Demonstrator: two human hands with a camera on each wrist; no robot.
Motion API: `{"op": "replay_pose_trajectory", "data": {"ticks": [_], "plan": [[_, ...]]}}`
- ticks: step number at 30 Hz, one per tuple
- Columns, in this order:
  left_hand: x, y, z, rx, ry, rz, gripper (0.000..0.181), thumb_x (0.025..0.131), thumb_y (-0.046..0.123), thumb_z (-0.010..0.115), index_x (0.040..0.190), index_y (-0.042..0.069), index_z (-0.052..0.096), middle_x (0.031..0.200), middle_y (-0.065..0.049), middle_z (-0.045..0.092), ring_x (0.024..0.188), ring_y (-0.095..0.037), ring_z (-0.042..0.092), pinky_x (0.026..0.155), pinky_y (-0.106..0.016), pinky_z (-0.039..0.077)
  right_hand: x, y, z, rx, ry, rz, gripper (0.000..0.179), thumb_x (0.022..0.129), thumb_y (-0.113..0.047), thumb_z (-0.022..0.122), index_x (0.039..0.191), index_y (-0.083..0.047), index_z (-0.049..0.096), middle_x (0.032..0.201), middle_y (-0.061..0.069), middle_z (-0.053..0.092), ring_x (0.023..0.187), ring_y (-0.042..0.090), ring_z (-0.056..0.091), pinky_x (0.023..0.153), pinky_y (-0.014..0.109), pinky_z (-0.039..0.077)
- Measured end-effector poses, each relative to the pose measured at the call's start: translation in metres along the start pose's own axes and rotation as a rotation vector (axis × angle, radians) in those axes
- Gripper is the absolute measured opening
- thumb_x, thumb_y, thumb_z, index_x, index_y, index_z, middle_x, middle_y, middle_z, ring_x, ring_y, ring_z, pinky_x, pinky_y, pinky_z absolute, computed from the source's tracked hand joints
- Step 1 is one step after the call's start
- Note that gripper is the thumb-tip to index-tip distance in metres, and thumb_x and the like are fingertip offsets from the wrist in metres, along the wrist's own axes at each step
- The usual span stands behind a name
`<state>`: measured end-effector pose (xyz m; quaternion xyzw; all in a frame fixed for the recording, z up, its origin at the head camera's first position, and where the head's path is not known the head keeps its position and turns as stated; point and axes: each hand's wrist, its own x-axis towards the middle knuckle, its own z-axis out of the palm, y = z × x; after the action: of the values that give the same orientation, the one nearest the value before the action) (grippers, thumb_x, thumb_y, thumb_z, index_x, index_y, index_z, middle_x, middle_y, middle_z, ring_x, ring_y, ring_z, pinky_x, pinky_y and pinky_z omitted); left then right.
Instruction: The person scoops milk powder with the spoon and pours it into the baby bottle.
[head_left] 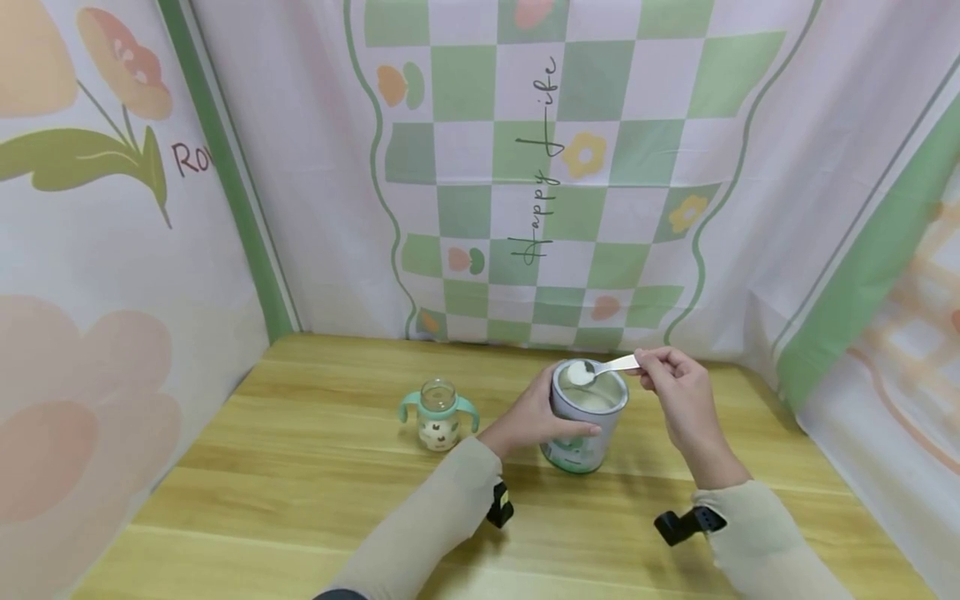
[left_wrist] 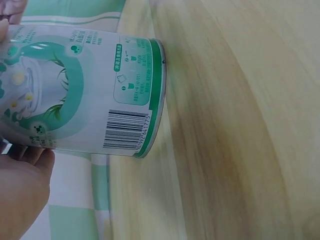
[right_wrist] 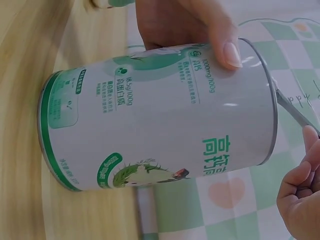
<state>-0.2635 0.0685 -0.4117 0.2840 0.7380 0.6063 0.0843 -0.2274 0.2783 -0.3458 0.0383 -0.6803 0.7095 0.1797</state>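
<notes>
A white and green milk powder can [head_left: 583, 437] stands without a lid on the wooden table, tilted a little in the head view. My left hand [head_left: 538, 414] grips it around the side, thumb across the front near the rim. In my right hand [head_left: 681, 396] the handle of a metal spoon [head_left: 621, 363] is pinched between thumb and fingers. White powder [head_left: 581, 373] heaps in the spoon's bowl, which is over the can's mouth. The right wrist view shows the can's printed side [right_wrist: 165, 120] and the left thumb on it; the left wrist view shows its barcode [left_wrist: 127, 129].
To the left of the can stands a small clear baby bottle [head_left: 438, 425] with mint-green handles, its top open. The wooden table [head_left: 300, 492] ends at the back against a green and white checked curtain [head_left: 525, 208]. Patterned cloth also hangs at both sides.
</notes>
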Motion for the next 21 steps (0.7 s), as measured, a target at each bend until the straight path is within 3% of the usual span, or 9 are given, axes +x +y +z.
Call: {"op": "replay_pose_trajectory", "data": {"ticks": [4, 9, 15, 21], "plan": [[-0.001, 0.004, -0.004, 0.011, 0.015, -0.026, 0.103, 0.077, 0.032, 0.089, 0.158, 0.022, 0.026, 0.141, 0.008, 0.046, 0.128, -0.015, 0.048, 0.108, -0.041, 0.039, 0.000, -0.004, 0.004, 0.017, -0.002, -0.011, 0.012, 0.097, -0.009, 0.067, 0.091, 0.002, 0.068, 0.077, 0.001, 0.070, 0.067, 0.006, 0.059, 0.065, 0.016, 0.052], [-0.004, 0.009, -0.016, 0.091, 0.006, -0.048, 0.107, 0.077, 0.038, 0.089, 0.160, 0.019, 0.023, 0.152, 0.005, 0.040, 0.136, -0.012, 0.040, 0.112, -0.048, 0.034, 0.001, -0.007, 0.012, 0.012, -0.029, -0.014, 0.014, 0.097, -0.009, 0.067, 0.094, 0.005, 0.066, 0.077, 0.000, 0.069, 0.068, 0.008, 0.060, 0.065, 0.017, 0.052], [-0.009, 0.017, -0.037, 0.213, -0.019, -0.035, 0.107, 0.076, 0.046, 0.087, 0.159, 0.019, 0.026, 0.156, -0.002, 0.037, 0.140, -0.018, 0.039, 0.111, -0.044, 0.036, 0.002, -0.008, 0.023, -0.029, -0.037, -0.011, 0.016, 0.097, -0.014, 0.069, 0.091, 0.001, 0.066, 0.076, -0.001, 0.070, 0.069, 0.009, 0.060, 0.066, 0.018, 0.052], [-0.012, 0.023, -0.055, 0.298, -0.020, -0.022, 0.102, 0.076, 0.048, 0.086, 0.157, 0.018, 0.031, 0.155, -0.002, 0.040, 0.138, -0.018, 0.041, 0.112, -0.040, 0.036, 0.002, -0.009, 0.036, -0.032, -0.060, 0.009, 0.012, 0.098, -0.012, 0.067, 0.091, -0.003, 0.066, 0.074, -0.003, 0.069, 0.067, 0.006, 0.058, 0.064, 0.017, 0.051]]}}
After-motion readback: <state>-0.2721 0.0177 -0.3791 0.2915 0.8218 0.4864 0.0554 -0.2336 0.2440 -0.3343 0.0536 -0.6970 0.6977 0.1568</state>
